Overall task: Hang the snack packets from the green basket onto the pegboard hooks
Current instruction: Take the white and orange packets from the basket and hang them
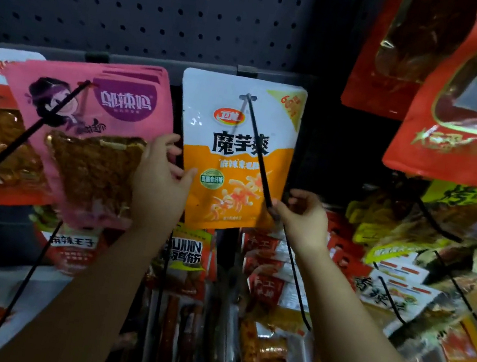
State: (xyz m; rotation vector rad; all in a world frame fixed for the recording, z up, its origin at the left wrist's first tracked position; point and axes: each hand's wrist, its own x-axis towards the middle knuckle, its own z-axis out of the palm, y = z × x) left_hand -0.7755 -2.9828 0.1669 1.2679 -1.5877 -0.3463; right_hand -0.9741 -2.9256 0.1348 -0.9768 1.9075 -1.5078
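White-and-orange foil snack packet [236,155] threaded on black wire peg hook [256,149]. Left hand [161,180] at nine o'clock pinches packet's edge; right hand [303,220] at four o'clock grips hook's tip.

Two bare forearms are seen, each ending in a bare hand: the left hand [161,180] and the right hand [303,220]. No sleeve, glove, watch, ring or bracelet is seen on either arm within the frame. Short fingers [297,197] with plain, unpainted nails are shown. The forearms are smooth, and nothing is marked or written on them.
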